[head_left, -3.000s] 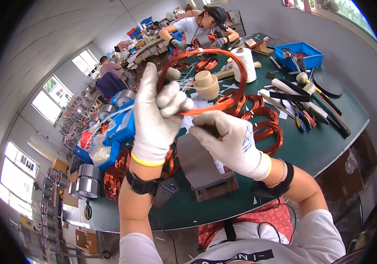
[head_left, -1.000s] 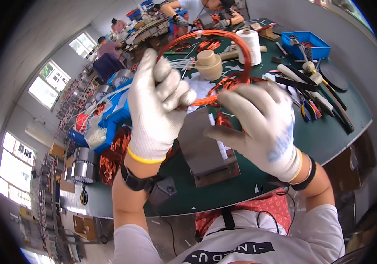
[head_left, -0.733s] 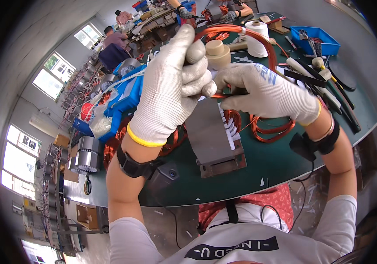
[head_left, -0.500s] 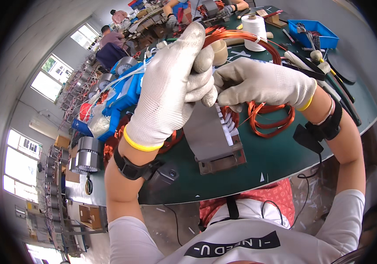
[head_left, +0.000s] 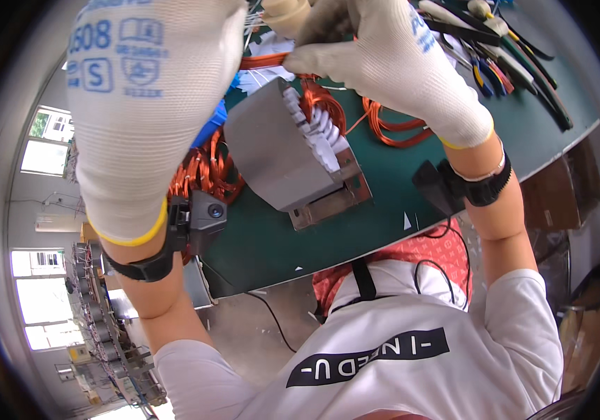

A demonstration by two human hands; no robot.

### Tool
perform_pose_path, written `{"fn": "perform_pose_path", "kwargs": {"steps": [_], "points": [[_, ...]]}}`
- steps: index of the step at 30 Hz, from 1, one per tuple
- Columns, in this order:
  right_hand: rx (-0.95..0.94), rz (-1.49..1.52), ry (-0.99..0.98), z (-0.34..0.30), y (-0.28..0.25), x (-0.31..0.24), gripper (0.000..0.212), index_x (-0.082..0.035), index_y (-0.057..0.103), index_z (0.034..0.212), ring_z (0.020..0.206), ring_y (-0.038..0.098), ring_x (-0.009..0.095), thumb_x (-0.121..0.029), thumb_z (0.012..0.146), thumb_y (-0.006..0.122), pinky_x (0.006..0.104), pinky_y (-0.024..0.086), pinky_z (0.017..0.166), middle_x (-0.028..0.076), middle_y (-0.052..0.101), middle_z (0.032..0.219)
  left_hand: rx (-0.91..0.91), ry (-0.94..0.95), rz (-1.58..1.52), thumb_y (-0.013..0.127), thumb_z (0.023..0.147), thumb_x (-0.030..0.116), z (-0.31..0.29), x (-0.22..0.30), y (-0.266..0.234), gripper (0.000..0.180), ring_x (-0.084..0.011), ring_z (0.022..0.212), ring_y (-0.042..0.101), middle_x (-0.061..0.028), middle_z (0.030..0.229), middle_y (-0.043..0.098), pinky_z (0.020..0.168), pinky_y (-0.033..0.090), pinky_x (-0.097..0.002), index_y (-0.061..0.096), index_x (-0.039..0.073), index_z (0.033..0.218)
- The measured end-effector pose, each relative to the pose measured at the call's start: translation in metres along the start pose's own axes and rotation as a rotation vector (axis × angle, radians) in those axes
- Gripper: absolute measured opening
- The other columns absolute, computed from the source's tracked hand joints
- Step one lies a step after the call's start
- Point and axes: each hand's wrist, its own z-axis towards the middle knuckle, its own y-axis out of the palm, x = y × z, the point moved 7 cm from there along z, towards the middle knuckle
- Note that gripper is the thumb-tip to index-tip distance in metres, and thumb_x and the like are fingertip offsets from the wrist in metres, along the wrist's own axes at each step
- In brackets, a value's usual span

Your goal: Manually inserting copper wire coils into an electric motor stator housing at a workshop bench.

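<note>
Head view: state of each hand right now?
Left hand: back toward the camera, fingers hidden; grip cannot be told.
Right hand: closed, pinching the copper wire coil.

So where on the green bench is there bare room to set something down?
The green bench top is bare along its near edge, between the grey stator block and the right hand's wrist strap. A smaller patch lies below the block. Crowded: copper coils at left, hand tools at far right.
</note>
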Motion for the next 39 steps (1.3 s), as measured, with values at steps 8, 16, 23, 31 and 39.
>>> {"fn": "perform_pose_path", "kwargs": {"steps": [8, 16, 23, 31, 39], "points": [[0.117, 0.755, 0.185, -0.013, -0.04, 0.068, 0.1, -0.002, 0.011, 0.148, 0.074, 0.062, 0.014, -0.004, 0.077, 0.081, 0.0258, 0.052, 0.065, 0.01, 0.062, 0.088, -0.682, -0.283, -1.203, 0.053, 0.097, 0.041, -0.028, -0.017, 0.115, 0.052, -0.0235, 0.109, 0.061, -0.0122, 0.119, 0.065, 0.099, 0.044, -0.0333, 0.061, -0.003, 0.123], [-0.044, 0.431, 0.211, -0.059, -0.049, 0.085, 0.081, -0.013, 0.03, 0.147, 0.066, 0.061, 0.012, 0.002, 0.077, 0.068, 0.0272, 0.05, 0.061, 0.006, 0.063, 0.073, -1.215, 0.008, -1.004, 0.052, 0.096, 0.027, -0.039, 0.035, 0.166, 0.044, -0.0229, 0.112, 0.06, -0.0145, 0.127, 0.061, 0.094, 0.048, -0.0321, 0.055, 0.004, 0.134], [-0.459, 0.041, 0.466, -0.1, -0.011, 0.133, 0.08, -0.011, 0.031, 0.145, 0.061, 0.058, 0.011, 0.005, 0.074, 0.065, 0.0266, 0.045, 0.057, 0.005, 0.058, 0.067, -1.017, -0.096, -1.009, 0.048, 0.093, 0.024, -0.043, 0.015, 0.152, 0.041, -0.0218, 0.103, 0.062, -0.0141, 0.119, 0.065, 0.093, 0.046, -0.0295, 0.059, 0.003, 0.127], [-0.36, 0.07, 0.553, -0.11, 0.005, 0.147, 0.082, -0.014, 0.03, 0.146, 0.062, 0.059, 0.013, 0.008, 0.075, 0.064, 0.0277, 0.048, 0.06, 0.005, 0.057, 0.069, 0.048, -1.17, -1.395, 0.043, 0.103, 0.041, -0.239, -0.039, 0.086, 0.05, -0.017, 0.088, 0.063, -0.012, 0.11, 0.065, 0.073, 0.05, -0.0263, 0.051, 0.0, 0.13], [-0.217, 0.156, 0.618, -0.119, 0.001, 0.147, 0.086, -0.015, 0.028, 0.147, 0.067, 0.064, 0.012, 0.008, 0.074, 0.066, 0.0274, 0.051, 0.062, 0.004, 0.061, 0.072, -0.168, -1.107, -1.882, 0.05, 0.098, 0.051, -0.261, 0.084, 0.115, 0.06, -0.0238, 0.099, 0.063, -0.0132, 0.118, 0.064, 0.083, 0.051, -0.0355, 0.051, 0.002, 0.133]]}}
